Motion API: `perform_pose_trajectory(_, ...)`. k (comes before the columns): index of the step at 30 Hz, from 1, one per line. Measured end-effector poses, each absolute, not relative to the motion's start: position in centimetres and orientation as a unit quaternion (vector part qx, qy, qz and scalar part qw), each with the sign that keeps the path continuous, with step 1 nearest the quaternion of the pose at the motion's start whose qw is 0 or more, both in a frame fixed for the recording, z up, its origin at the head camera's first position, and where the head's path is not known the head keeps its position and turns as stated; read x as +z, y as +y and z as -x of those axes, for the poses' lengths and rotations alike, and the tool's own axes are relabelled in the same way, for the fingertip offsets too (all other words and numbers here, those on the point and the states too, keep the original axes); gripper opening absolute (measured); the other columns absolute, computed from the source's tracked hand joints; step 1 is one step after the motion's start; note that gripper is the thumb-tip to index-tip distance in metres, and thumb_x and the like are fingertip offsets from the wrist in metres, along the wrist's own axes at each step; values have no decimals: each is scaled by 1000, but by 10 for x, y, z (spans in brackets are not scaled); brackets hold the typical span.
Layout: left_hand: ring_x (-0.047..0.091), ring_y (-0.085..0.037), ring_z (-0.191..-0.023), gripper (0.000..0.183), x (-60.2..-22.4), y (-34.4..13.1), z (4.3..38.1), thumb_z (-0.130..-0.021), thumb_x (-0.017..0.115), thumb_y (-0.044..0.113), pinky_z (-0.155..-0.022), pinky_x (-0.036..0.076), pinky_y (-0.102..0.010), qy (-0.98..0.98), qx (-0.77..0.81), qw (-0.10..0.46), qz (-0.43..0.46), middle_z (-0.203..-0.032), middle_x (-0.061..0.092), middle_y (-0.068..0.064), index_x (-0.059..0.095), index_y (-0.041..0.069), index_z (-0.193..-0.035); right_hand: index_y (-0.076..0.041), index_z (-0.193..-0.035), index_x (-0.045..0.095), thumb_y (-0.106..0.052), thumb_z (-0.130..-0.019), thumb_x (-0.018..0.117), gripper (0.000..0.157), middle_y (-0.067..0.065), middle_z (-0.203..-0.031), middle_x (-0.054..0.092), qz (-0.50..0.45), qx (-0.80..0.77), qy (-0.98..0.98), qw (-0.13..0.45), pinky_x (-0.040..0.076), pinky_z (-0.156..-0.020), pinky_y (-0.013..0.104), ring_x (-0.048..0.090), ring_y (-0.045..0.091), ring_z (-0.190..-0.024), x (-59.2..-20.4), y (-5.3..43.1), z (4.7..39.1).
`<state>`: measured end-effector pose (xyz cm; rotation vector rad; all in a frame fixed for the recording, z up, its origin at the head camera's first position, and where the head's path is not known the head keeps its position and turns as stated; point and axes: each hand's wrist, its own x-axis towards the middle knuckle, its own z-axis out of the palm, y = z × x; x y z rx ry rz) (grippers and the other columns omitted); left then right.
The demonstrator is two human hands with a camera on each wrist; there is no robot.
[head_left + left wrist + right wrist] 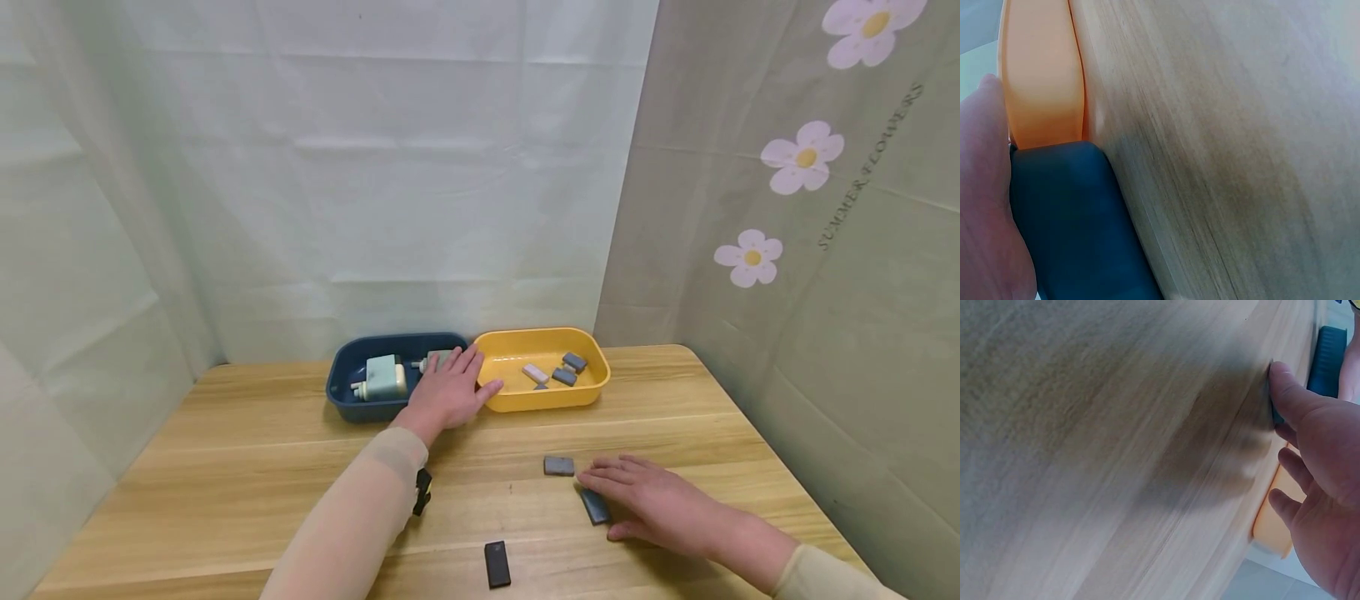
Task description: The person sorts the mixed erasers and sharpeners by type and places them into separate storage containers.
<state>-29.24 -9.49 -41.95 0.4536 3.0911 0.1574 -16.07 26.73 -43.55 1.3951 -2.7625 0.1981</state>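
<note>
My left hand (447, 392) reaches over the right end of the dark blue tub (348, 408), fingers straight and thumb spread toward the yellow tub. Its fingertips overlap a small grey-green bottle (439, 358), partly hidden. A square bottle (385, 377) with a pale green face and a nozzle lies beside it. My right hand (660, 504) is low over the table, its thumb and index finger at either end of a dark blue rectangular block (596, 507). In the right wrist view, the thumb meets that block's edge (1272, 406).
The yellow tub (540, 402) adjoins the blue one, with several small grey blocks (564, 377) and a pale pink one (535, 372) inside. A grey block (558, 466) and a black block (497, 564) lie on the wooden table (247, 475). Curtains hang behind.
</note>
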Motion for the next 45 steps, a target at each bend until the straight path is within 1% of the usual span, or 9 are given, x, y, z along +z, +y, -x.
perform_pose_trajectory(5, 15, -33, -169, 91, -421, -95, 293, -112, 23, 76, -135, 6, -61, 988, 48, 4, -145, -185, 16, -5, 25, 13, -177, -20, -162, 58, -44, -104, 77, 66, 2, -154, 65, -442, 66, -895, 8, 52, -113, 58, 61, 30, -141, -437, 268, 161)
perform_pose_trajectory(13, 16, -34, -169, 91, -422, -95, 293, -112, 24, 75, -135, 6, -61, 988, 50, 2, -145, -185, 17, -5, 26, 12, -177, -20, -157, 63, -39, -104, 79, 58, 0, -149, 68, -462, 72, -884, 35, 56, -109, 56, 65, 28, -136, -439, 268, 161)
perform_pose_trajectory(19, 16, -33, -169, 90, -422, -95, 294, -112, 24, 75, -135, 6, -60, 988, 52, 3, -143, -185, 17, -5, 26, 13, -177, -19, -153, 67, -37, -104, 80, 54, 1, -146, 70, -473, 72, -876, 53, 58, -107, 54, 66, 26, -134, -441, 267, 161)
perform_pose_trajectory(23, 15, -33, -170, 90, -422, -95, 293, -112, 24, 76, -135, 6, -60, 988, 51, 2, -143, -185, 17, -4, 26, 13, -177, -19, -154, 67, -35, -103, 82, 55, 0, -145, 70, -470, 71, -878, 55, 58, -107, 54, 67, 26, -134, -442, 267, 161)
perform_pose_trajectory(32, 15, -32, -170, 91, -422, -95, 292, -111, 24, 77, -135, 5, -60, 988, 50, 2, -143, -185, 16, -4, 26, 15, -177, -19, -154, 67, -26, -98, 88, 60, -1, -144, 70, -464, 70, -882, 56, 58, -106, 52, 67, 24, -132, -441, 267, 161)
perform_pose_trajectory(39, 15, -32, -170, 91, -422, -96, 293, -111, 24, 77, -135, 5, -60, 989, 48, 2, -143, -185, 17, -4, 26, 14, -177, -19, -153, 67, -25, -98, 88, 59, 0, -142, 71, -459, 67, -884, 52, 58, -106, 53, 67, 24, -131, -440, 267, 161)
perform_pose_trajectory(45, 16, -33, -169, 91, -423, -96, 294, -111, 24, 77, -135, 6, -60, 988, 48, -1, -144, -185, 17, -5, 27, 13, -177, -16, -150, 69, -25, -97, 89, 58, -2, -136, 73, -470, 76, -877, 67, 60, -104, 50, 69, 21, -125, -440, 267, 162)
